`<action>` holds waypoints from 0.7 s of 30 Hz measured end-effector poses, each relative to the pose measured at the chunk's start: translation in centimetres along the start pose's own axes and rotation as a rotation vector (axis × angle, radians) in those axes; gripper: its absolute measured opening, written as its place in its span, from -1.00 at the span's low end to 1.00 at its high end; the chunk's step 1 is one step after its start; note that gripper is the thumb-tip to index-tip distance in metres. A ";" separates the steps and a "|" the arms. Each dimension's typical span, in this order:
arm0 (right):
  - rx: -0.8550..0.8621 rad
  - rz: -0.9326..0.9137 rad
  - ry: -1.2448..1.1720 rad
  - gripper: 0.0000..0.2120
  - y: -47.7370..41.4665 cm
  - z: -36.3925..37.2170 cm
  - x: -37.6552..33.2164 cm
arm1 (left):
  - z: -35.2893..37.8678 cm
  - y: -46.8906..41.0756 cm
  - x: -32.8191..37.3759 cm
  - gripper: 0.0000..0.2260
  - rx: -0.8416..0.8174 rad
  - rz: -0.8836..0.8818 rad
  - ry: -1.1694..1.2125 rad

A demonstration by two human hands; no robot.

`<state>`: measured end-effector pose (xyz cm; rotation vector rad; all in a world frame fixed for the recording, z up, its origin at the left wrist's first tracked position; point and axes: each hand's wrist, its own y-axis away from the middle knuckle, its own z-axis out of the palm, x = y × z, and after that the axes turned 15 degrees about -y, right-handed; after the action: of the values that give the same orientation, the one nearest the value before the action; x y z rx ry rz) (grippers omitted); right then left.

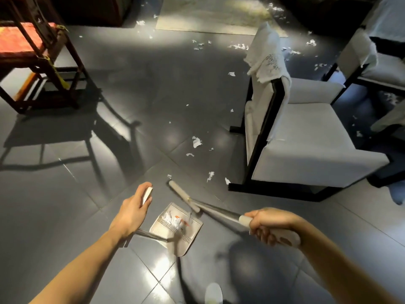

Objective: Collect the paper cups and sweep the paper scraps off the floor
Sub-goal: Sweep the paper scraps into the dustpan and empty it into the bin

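Observation:
My left hand (133, 209) grips the white top of the dustpan's handle. The beige dustpan (192, 242) hangs low over the grey tiles and holds white paper scraps with some orange bits. My right hand (269, 226) grips the white handle of the broom (221, 212), whose metal shaft runs up-left to a narrow beige head (183, 195) just above the dustpan. Loose paper scraps (196, 141) lie on the floor ahead, with more scraps (240, 46) scattered farther back. No paper cups are visible.
A white upholstered chair (306, 137) with a black frame and a draped cloth stands right of the scraps. A second white chair (381, 69) is behind it. A dark wooden chair (37, 62) with a red cushion stands at far left. A pale rug (210, 18) lies at the back.

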<state>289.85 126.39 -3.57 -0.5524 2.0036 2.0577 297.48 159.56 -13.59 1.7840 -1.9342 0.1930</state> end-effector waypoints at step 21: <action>0.221 -0.001 -0.203 -0.58 -18.5 -4.3 -8.8 | -7.2 -18.0 -5.0 -0.76 -0.191 0.052 -0.110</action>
<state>305.88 123.98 -16.87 -0.2901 2.0703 1.7791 316.83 164.70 -13.65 1.6514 -2.0033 -0.0719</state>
